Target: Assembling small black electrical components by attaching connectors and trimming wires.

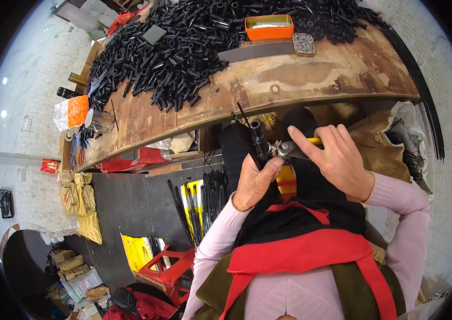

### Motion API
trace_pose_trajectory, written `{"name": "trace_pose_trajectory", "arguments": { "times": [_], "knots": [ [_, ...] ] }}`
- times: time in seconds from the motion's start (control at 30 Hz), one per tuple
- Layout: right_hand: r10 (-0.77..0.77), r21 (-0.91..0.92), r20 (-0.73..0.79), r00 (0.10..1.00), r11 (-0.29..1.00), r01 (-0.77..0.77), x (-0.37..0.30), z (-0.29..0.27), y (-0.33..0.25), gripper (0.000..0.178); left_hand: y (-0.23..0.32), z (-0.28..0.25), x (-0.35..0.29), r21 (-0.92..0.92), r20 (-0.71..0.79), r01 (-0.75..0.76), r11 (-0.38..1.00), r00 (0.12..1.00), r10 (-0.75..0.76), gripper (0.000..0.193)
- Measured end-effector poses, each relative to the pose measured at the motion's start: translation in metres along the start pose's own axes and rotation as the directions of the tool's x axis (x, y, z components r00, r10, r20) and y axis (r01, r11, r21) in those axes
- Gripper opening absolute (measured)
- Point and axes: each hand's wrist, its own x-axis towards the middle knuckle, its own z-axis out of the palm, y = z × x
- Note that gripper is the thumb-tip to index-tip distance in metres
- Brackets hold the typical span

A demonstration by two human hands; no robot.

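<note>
Above my lap, my left hand [255, 181] is closed around a bundle of thin black rods with a thicker hollow black tube [258, 137] standing up at its top. Its thumb lies close to the jaws of a pair of metal pliers [285, 150]. A yellow handle shows behind the fingers of my right hand [343, 160], which grips the pliers with its index finger stretched toward the tube. The jaws meet the bundle just beside the tube; what they bite on is too small to make out. The lower part of the bundle is hidden by my left hand.
A worn wooden table [300, 74] curves ahead, heaped with black tubular parts [167, 58]. On it are an orange tin [269, 33] and a small clear box of metal bits [304, 44]. A red stool [175, 269] and black rod bundles [215, 194] stand on the left.
</note>
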Motion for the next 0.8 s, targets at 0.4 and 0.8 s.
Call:
{"name": "trace_pose_trajectory", "arguments": {
  "times": [0.4,0.8],
  "knots": [
    [-0.458,0.512,0.745,0.485,-0.073,-0.856,0.036,-0.027,0.03,0.051,-0.003,-0.016,0.007,-0.135,0.168,0.121,0.983,0.981,-0.098,0.041],
    [-0.107,0.578,0.815,0.569,0.207,-0.789,0.042,-0.038,0.02,0.038,-0.012,0.004,0.011,0.034,-0.189,-0.04,0.999,0.981,0.046,0.01]
  ]
}}
